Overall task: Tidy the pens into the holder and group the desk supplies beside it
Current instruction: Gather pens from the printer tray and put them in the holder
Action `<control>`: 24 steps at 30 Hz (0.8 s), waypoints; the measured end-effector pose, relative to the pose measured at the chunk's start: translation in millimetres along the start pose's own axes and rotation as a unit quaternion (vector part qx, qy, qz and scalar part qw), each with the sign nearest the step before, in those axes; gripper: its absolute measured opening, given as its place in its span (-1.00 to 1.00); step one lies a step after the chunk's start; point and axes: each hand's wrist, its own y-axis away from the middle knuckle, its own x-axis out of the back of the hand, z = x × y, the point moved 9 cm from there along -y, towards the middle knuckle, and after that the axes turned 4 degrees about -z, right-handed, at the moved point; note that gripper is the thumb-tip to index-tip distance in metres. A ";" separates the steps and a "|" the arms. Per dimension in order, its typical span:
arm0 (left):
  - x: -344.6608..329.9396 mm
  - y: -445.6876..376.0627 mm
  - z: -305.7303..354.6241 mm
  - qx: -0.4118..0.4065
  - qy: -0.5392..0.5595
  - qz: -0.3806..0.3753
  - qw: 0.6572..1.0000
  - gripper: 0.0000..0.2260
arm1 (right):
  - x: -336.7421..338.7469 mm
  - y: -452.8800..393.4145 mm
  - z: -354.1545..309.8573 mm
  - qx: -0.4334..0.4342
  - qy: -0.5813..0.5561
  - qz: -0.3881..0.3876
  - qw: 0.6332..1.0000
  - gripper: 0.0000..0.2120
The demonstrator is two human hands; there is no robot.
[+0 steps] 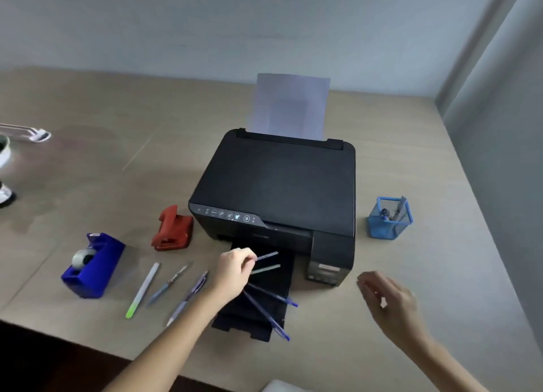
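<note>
My left hand (235, 269) is shut on several pens (266, 306) above the printer's black output tray (258, 315); their ends fan out to the right and downward. Three more pens lie on the desk to the left: a white one with a green tip (143, 290), a thin blue-grey one (167, 284) and a purple one (189, 294). The blue mesh pen holder (389, 219) stands right of the printer with a couple of items in it. My right hand (388, 303) hovers open over the desk, below the holder. A blue tape dispenser (92, 265) and a red hole punch (173, 228) sit at the left.
A black printer (279, 183) with paper (289, 106) standing in its rear feed fills the desk's middle. White objects (4, 168) and a clip-like item (35, 134) sit at the far left edge. The desk's front edge runs below the pens; a wall borders the right side.
</note>
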 end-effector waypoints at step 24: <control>4.5 43.1 -45.6 -0.209 0.010 -0.011 0.978 -0.91 | -224.2 -69.6 -39.7 -0.090 0.268 -0.313 0.907 -0.76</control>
